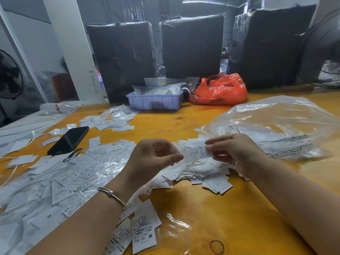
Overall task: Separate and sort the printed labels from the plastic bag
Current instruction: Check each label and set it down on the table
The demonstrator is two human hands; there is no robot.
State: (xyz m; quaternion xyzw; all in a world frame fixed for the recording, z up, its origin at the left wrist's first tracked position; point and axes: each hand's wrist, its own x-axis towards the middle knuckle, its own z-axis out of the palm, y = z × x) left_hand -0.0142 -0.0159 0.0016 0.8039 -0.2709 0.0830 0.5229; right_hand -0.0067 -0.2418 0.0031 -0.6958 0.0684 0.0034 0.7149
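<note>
right hand (233, 151) pinches a printed label (196, 153) over the label pile (202, 173); left hand (152, 157) curled, thumb touching that label's edge.

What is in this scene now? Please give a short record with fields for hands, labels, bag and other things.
left hand: left hand grips a small clear sleeve
right hand: right hand pinches one printed label
label pile: label pile under both hands
clear plastic bag: clear plastic bag lies right, on the table
other: black phone, purple tray, orange bag
</note>
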